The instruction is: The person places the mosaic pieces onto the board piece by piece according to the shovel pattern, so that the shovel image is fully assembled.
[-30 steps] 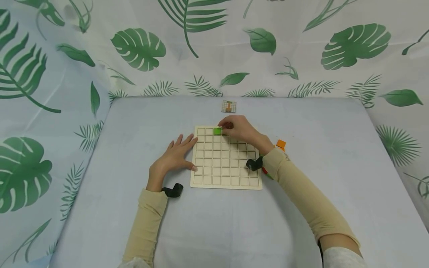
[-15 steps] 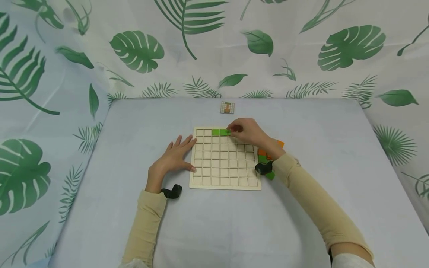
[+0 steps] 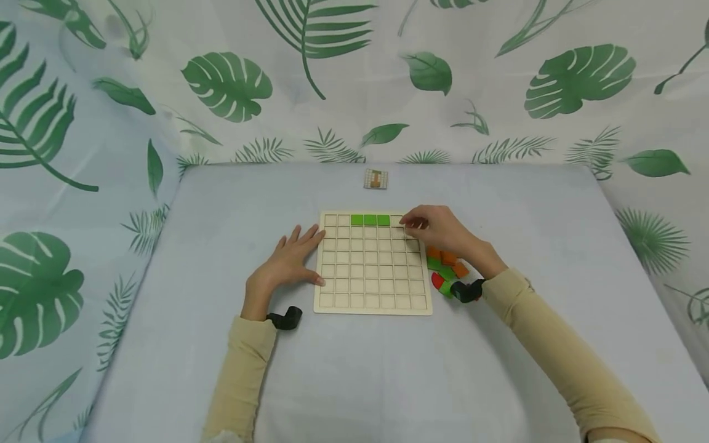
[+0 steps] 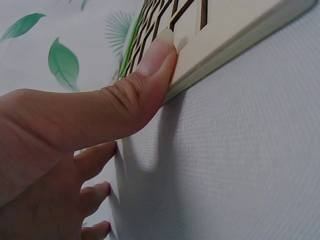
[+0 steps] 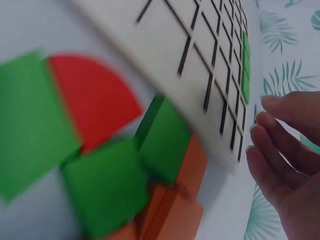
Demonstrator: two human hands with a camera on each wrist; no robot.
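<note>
green tile row point(image 3: 370, 220), right hand point(image 3: 443, 229) withdrawn

The grid board point(image 3: 357, 271) looks like pale wood, smooth and matt. The green tiles point(image 3: 370, 219) along its far edge look smooth, as do the loose pieces point(image 5: 105, 185) at its right; I cannot tell if these are painted wood or plastic. Beneath the board, the tablecloth point(image 4: 250, 150) shows a fine, slightly rough weave. Behind it, the backdrop point(image 3: 343, 104) looks like creased, matt cloth.
</note>
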